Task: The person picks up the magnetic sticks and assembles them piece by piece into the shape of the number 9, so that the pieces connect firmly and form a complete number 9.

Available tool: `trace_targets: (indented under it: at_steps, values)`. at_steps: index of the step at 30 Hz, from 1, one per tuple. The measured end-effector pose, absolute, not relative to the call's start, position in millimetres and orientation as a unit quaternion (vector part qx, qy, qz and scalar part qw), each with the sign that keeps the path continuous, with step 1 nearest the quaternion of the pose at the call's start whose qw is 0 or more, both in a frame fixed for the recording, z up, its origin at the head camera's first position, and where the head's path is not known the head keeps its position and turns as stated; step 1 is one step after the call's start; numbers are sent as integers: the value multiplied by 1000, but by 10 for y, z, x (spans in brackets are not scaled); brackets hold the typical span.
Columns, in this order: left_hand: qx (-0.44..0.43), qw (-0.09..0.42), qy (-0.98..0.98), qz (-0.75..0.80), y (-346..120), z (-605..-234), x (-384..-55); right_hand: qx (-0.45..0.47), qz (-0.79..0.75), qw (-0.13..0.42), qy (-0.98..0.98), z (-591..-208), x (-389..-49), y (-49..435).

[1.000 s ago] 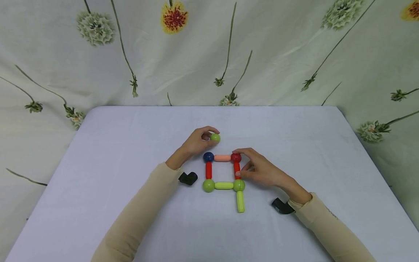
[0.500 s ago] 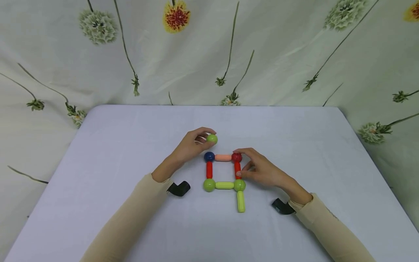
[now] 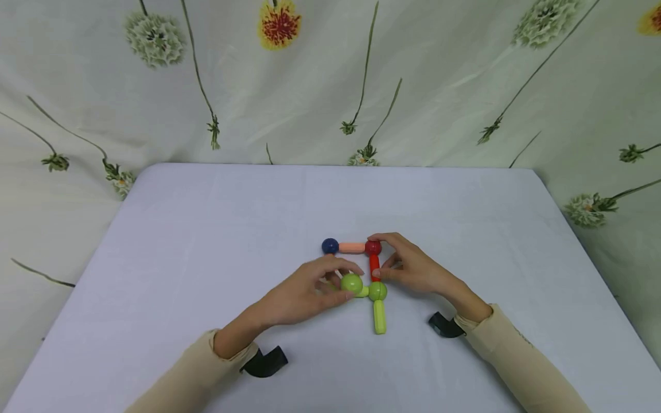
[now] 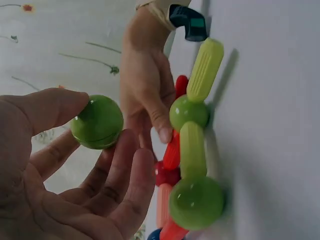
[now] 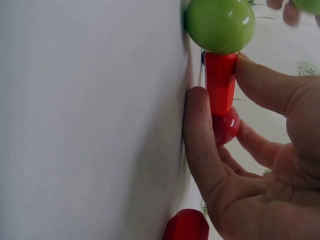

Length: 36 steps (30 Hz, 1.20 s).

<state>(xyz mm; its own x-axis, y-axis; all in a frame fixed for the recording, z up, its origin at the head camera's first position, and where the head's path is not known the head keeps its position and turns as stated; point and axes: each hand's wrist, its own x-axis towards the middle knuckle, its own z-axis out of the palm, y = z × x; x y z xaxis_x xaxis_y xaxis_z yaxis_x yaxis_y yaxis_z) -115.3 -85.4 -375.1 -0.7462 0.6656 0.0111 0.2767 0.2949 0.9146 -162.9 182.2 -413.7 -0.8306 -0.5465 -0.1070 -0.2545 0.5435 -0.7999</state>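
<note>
My left hand (image 3: 307, 292) pinches a loose green ball (image 4: 97, 122) between thumb and fingers, held above the front left of a magnetic ball-and-rod square. The square's front left green ball (image 4: 196, 202) is hidden by that hand in the head view. Thumb and fingers of my right hand (image 3: 415, 269) grip the red rod (image 5: 220, 82) on the square's right side. One fingertip rests on the red ball (image 3: 373, 247). A salmon rod (image 3: 352, 248) joins it to a blue ball (image 3: 330, 246). From the front right green ball (image 3: 378, 291), a lime rod (image 3: 379, 317) points toward me.
A white-covered table (image 3: 232, 212) spreads around the pieces, backed by a floral cloth (image 3: 310, 86). Another red rod (image 5: 187, 225) shows low in the right wrist view. Dark wrist cameras stick out beside both sleeves.
From behind the square, my left hand has come toward me with the green ball, now over the front side. My right hand stays where it was on the red rod.
</note>
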Motion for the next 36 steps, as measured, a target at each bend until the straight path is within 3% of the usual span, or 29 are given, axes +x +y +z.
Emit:
trace_targets:
  at_steps: [6, 12, 21, 36]
  values:
    - [308, 271, 761, 503, -789, -3931, -857, -234, -419, 172, 860, -4148, -1633, 1822]
    - [306, 318, 737, 513, -710, -4067, -674, -242, -416, 164, 861, -4152, -1644, 1834]
    - [346, 268, 780, 446, -514, -4203, -601, -232, -414, 172, 863, -4136, -1640, 1823]
    - [346, 255, 823, 371, -369, -4163, -657, -227, -413, 172, 865, -4154, -1643, 1834]
